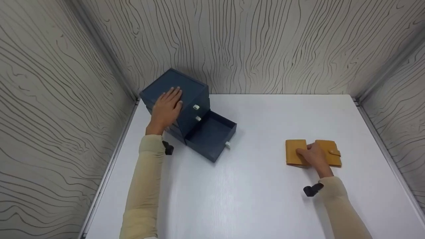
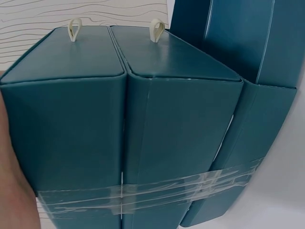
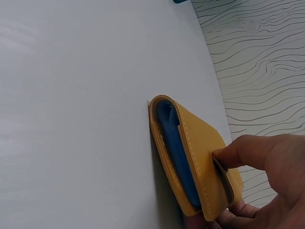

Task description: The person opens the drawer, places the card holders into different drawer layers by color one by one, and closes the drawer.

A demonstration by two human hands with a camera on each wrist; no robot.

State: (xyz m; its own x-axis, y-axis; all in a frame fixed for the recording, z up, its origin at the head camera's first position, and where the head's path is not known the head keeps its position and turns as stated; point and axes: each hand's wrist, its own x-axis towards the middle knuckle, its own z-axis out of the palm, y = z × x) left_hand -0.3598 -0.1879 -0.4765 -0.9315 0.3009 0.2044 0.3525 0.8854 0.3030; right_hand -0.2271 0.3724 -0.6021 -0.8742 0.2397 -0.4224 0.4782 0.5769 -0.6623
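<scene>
My left hand (image 1: 166,108) lies with extended fingers on top of a dark blue drawer box (image 1: 181,81). In the left wrist view, part of that hand (image 2: 16,181) shows beside the box's side (image 2: 186,124). The lowest drawer (image 1: 211,132) is pulled out; the two above it are in. At the right of the table, my right hand (image 1: 315,156) pinches a mustard-yellow wallet (image 1: 295,151), thumb on its cover. Yellow leather with a snap strap (image 1: 334,152) shows on the hand's other side; whether it is one piece I cannot tell. Blue lining (image 3: 178,152) shows inside the wallet (image 3: 195,148).
Pale loop tabs (image 1: 196,107) mark the drawer fronts. Clear tape (image 2: 152,193) runs across the box's side. A white table (image 1: 252,186) lies between the box and the wallet. Wood-grain panels (image 1: 249,46) stand behind and at both sides.
</scene>
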